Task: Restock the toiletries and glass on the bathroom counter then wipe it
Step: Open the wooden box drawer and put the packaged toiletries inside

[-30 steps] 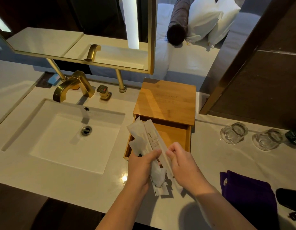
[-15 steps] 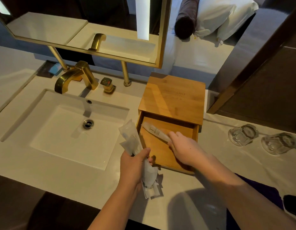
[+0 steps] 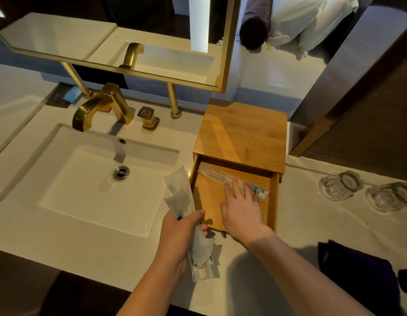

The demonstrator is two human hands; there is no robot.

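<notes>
The right hand [image 3: 240, 209] lies flat and open, fingers spread, inside the pulled-out drawer [image 3: 211, 201] of the square bamboo amenity box [image 3: 241, 135] on the white stone bathroom counter [image 3: 312, 224]. Its fingertips rest on a long clear-wrapped toothbrush packet [image 3: 217, 176], which lies across the far end of the drawer floor; the packet's long axis runs from far-left to near-right, roughly across the direction of the fingers. The left hand [image 3: 179, 236] is closed around a bundle of the remaining white-wrapped toiletry sachets [image 3: 179, 195], held upright just outside the drawer's left wall, over the counter edge beside the rectangular white sink [image 3: 61, 190]. The right hand is the nearer one to the drawer contents, so the next packet probably passes from left to right before placement. Two clear glass tumblers [image 3: 340, 185] stand inverted to the right, well apart from the box, and a folded dark purple cloth [image 3: 357, 270] lies near the counter's front edge
</notes>
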